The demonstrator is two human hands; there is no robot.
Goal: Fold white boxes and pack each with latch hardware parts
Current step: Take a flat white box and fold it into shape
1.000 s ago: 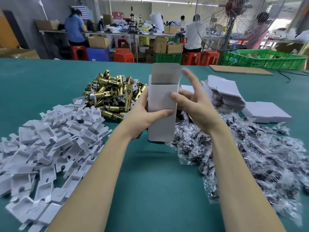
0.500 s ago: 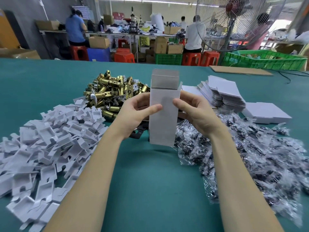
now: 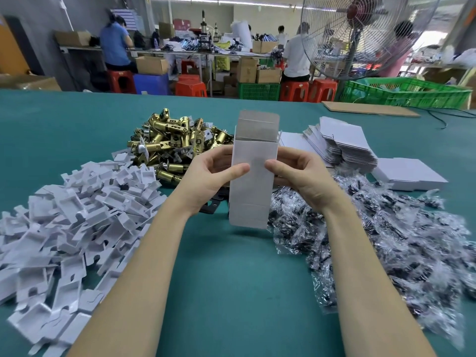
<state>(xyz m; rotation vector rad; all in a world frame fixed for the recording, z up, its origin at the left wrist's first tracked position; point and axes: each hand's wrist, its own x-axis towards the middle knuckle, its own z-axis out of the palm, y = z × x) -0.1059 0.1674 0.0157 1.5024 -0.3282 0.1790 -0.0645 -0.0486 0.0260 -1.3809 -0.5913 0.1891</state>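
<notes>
White box [image 3: 253,181] stands upright, open flap up, gripped by left hand [image 3: 208,176] and right hand [image 3: 306,176].

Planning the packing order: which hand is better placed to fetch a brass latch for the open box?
Left, probably. The left hand holds the white box right beside the brass latch pile; the right hand sits farther away.

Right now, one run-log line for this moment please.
stage: box forming | upright white cardboard box: top flap open | left hand: holding | right hand: holding | brass latches: untouched
</notes>
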